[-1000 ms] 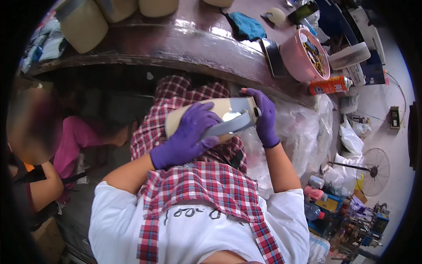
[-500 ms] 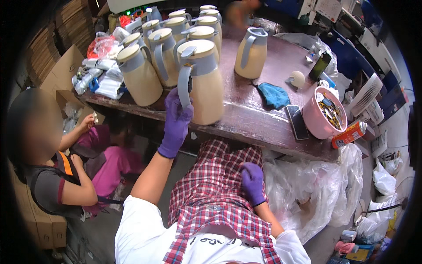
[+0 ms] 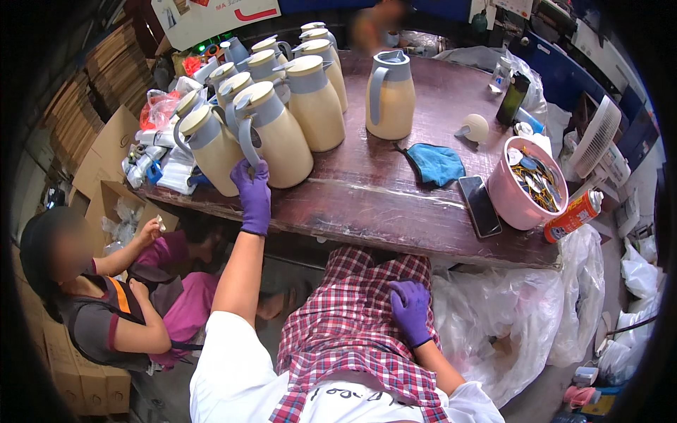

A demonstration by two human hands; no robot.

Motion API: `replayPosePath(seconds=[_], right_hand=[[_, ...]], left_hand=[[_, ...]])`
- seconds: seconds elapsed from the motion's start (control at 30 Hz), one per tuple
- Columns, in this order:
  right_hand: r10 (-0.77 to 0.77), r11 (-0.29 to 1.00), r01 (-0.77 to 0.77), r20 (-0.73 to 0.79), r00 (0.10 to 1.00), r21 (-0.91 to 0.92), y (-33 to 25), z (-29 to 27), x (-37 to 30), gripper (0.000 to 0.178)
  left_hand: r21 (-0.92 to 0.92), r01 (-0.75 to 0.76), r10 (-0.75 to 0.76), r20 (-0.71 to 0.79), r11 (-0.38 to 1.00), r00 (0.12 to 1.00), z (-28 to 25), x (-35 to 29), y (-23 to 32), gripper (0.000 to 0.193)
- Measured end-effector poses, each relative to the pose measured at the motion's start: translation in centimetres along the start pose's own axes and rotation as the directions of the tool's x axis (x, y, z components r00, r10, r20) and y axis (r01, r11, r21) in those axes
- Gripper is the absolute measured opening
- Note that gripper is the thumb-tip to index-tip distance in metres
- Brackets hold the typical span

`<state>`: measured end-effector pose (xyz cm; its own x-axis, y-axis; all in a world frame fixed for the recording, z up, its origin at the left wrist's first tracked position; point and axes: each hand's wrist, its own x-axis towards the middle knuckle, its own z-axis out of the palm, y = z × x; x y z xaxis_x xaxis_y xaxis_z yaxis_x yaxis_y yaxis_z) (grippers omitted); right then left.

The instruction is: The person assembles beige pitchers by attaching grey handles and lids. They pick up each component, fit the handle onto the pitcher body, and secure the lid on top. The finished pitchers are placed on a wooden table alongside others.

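Note:
My left hand (image 3: 252, 197), in a purple glove, is closed round the lower end of the grey handle of a cream thermos jug (image 3: 284, 151). That jug stands upright at the front of a tight group on the table, its cream lid on. Another thermos jug (image 3: 215, 156) is just left of it, near the table's edge. My right hand (image 3: 410, 310), also gloved in purple, lies on the checked apron (image 3: 352, 310) over my lap, fingers loosely bent and holding nothing. Apart from the group, a single thermos jug (image 3: 391, 102) has its grey top uncovered by any cream lid.
On the table (image 3: 352, 218) are a blue cloth (image 3: 435, 163), a round cream lid (image 3: 475, 129), a phone (image 3: 480, 206) and a pink bucket (image 3: 520, 204) of small parts. A spray can (image 3: 572, 217) lies beside the bucket. Another person (image 3: 120, 303) sits at left.
My left hand has moved left with its jug, which now stands closer to the jug at the left edge. My right hand stays on my lap. The view has shifted slightly.

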<state>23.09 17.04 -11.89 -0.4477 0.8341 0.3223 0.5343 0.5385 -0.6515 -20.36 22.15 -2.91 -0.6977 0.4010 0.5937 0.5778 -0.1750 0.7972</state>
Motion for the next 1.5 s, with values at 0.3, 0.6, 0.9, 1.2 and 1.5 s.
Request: replayPosePath(seconds=[0.3,0.6,0.9,1.2,1.5], right_hand=[[0.041,0.996,-0.038,-0.031,0.999,0.084,0.8,-0.5,0.4,0.019],[0.052,0.989,-0.048,-0.024,0.998,0.141,0.5,-0.4,-0.1,0.019],[0.049,0.993,-0.046,-0.03,0.998,0.112,1.0,-0.8,0.3,0.022],[0.019,0.993,-0.01,-0.072,0.997,0.118,1.7,-1.4,-0.8,0.024],[-0.018,0.923,0.14,-0.322,0.947,0.358,2.2,-7.7,-4.6,0.028]], left_hand=[[0.003,-0.002,0.002,-0.015,1.0,1.0,0.3,-1.7,0.3,0.042],[0.186,0.033,0.005,-0.2,0.982,0.98,4.7,4.4,-2.4,0.057],[-0.031,-0.246,0.241,0.341,0.969,0.908,21.0,-1.8,8.0,0.093],[-0.33,0.268,-0.091,0.466,0.905,0.88,24.3,1.3,2.9,0.037],[-0.306,0.255,-0.031,0.583,0.917,0.812,0.3,-9.1,5.3,0.052]])
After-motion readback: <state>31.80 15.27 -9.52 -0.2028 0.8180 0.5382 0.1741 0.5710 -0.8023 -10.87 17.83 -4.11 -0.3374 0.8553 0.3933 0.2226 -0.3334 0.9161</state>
